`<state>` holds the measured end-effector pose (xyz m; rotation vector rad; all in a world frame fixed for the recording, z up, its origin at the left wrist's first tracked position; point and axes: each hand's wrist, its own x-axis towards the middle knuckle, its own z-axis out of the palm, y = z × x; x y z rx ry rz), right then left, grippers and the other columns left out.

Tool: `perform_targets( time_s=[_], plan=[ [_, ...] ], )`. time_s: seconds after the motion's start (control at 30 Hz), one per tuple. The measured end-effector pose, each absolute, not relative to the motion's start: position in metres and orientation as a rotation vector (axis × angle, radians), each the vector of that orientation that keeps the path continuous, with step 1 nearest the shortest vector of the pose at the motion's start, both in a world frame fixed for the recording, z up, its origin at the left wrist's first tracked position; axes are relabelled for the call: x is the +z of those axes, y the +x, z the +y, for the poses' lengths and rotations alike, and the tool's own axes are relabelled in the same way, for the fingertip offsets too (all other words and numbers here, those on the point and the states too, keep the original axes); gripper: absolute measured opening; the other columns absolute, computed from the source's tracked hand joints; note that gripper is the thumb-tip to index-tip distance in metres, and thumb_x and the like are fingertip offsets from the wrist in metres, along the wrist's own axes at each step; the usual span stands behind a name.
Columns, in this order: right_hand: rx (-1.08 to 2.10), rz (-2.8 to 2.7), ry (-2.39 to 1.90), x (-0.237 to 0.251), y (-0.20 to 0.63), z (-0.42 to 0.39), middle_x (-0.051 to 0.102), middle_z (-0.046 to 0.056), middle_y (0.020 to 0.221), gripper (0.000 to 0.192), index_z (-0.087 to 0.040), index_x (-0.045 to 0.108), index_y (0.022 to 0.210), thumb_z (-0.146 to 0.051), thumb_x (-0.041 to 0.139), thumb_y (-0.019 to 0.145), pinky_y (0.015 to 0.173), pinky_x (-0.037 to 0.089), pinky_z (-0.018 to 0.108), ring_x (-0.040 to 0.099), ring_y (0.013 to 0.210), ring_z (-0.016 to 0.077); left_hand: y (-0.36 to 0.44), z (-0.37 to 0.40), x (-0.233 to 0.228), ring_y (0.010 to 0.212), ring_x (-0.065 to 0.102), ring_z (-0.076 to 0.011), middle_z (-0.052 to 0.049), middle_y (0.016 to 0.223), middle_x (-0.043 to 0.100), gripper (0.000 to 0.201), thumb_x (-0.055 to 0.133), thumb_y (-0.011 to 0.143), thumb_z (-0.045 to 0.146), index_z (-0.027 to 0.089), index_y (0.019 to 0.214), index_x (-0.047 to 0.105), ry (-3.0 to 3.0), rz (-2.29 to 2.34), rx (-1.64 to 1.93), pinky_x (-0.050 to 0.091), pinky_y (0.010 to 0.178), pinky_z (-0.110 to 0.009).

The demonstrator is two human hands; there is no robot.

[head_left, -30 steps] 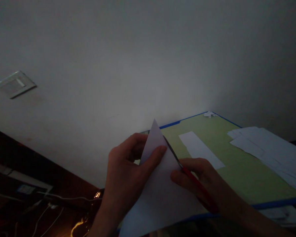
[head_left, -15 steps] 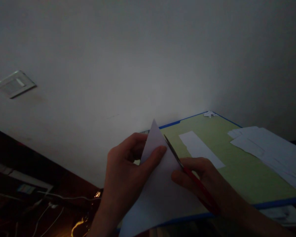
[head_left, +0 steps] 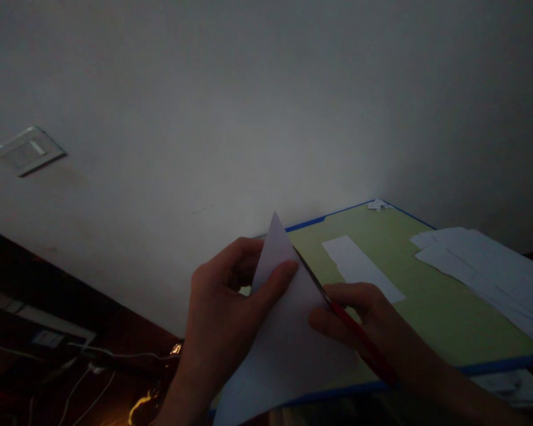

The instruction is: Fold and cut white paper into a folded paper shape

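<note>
One folded white paper triangle (head_left: 288, 331), pinched in the closed left hand (head_left: 222, 319) above the bench (head_left: 426, 307). One pair of red-handled scissors (head_left: 342, 316), gripped in the closed right hand (head_left: 364, 322), blades along the paper's right edge. One paper strip (head_left: 359, 266), one loose sheet pile (head_left: 484, 272), cropped right; lighting dim.

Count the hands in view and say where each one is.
2. The left hand grips the white paper triangle at centre; the right hand, just beside it, holds red-handled scissors along the paper's right edge.
</note>
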<state>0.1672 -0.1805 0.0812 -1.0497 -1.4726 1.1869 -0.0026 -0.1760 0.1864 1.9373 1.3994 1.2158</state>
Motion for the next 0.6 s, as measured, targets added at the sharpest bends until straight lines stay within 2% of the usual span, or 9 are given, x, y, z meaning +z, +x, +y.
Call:
perform_targets(
  time_s=[0.1,0.23,0.4,0.6],
  plan=[
    [1.222,-1.471,-1.047,0.083,0.1683,-0.1805,0.06,0.002,0.068,0.045,-0.019,0.065,0.065,-0.062,0.074,0.076,0.055,0.044,0.026,0.053,0.064,0.0157,-0.0028,-0.1758,0.1859,0.07,0.076,-0.0206,-0.006,0.089,0.08,0.023,0.077,0.081,0.039,0.02,0.094,0.072,1.948,1.406,1.2,0.06,0.052,-0.023],
    [1.284,-1.479,-1.02,0.0859,0.1691,-0.1804,0.057,0.001,0.067,0.049,-0.018,0.061,0.063,-0.064,0.072,0.078,0.057,0.045,0.025,0.053,0.065,0.0151,-0.0029,-0.1755,0.1849,0.068,0.076,-0.0201,-0.006,0.087,0.08,0.023,0.077,0.081,0.039,0.021,0.094,0.073,1.967,1.414,1.213,0.06,0.051,-0.023],
    [1.276,-1.481,-1.006,0.082,0.1685,-0.1802,0.057,0.001,0.068,0.05,-0.018,0.06,0.064,-0.065,0.071,0.079,0.056,0.043,0.025,0.05,0.065,0.0143,-0.0025,-0.1751,0.1843,0.065,0.075,-0.0197,-0.006,0.083,0.08,0.024,0.078,0.08,0.039,0.02,0.093,0.073,1.977,1.412,1.229,0.06,0.052,-0.023],
    [1.106,-1.477,-1.123,0.0768,0.1684,-0.1817,0.057,0.002,0.068,0.052,-0.019,0.061,0.06,-0.067,0.073,0.075,0.061,0.046,0.027,0.053,0.068,0.0167,-0.002,-0.1751,0.1847,0.069,0.076,-0.0205,-0.007,0.087,0.08,0.024,0.078,0.08,0.038,0.019,0.094,0.073,1.954,1.391,1.213,0.062,0.055,-0.024]
  ],
)
